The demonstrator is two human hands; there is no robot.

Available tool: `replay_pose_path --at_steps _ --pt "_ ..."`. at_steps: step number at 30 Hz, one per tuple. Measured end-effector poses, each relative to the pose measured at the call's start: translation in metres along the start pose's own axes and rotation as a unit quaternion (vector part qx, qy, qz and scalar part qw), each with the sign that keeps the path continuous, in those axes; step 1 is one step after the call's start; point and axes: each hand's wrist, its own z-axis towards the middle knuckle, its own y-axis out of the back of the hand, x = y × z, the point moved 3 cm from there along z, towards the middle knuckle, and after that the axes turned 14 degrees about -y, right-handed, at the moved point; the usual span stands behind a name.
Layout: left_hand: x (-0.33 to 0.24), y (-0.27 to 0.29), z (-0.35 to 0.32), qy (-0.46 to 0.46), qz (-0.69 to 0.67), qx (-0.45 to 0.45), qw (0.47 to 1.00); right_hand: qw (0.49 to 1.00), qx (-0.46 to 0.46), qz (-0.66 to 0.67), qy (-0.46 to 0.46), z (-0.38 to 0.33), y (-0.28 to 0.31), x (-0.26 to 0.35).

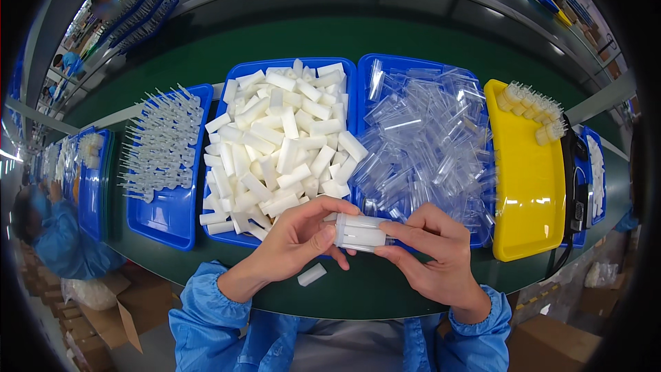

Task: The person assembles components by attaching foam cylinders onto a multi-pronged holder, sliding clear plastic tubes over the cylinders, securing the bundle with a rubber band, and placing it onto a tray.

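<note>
At the worktop's near edge, both hands, left hand (292, 244) and right hand (434, 255), fingers pinching a clear tube (359, 232) packed with white sticks, seemingly mid-filling; seating them fully looks next.

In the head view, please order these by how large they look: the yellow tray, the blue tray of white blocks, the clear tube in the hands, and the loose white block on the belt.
1. Blue tray of white blocks
2. Yellow tray, somewhat smaller in view, though fisheye bending at the rim makes this unsure
3. Clear tube, held by left hand and right hand
4. Loose white block

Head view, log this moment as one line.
left hand: grips clear tube | right hand: grips same tube | loose white stick: on green belt
</note>
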Motion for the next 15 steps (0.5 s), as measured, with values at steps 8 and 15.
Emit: replay_pose_path --at_steps 8,15 --pt "-0.001 0.000 -0.001 -0.005 -0.027 -0.032 0.999 0.999 -0.031 -0.009 0.013 0.002 -0.008 0.001" --pt "-0.023 0.012 0.003 -0.052 -0.062 -0.099 0.992 0.957 -0.037 -0.232 0.169 -0.013 -0.023 0.028"
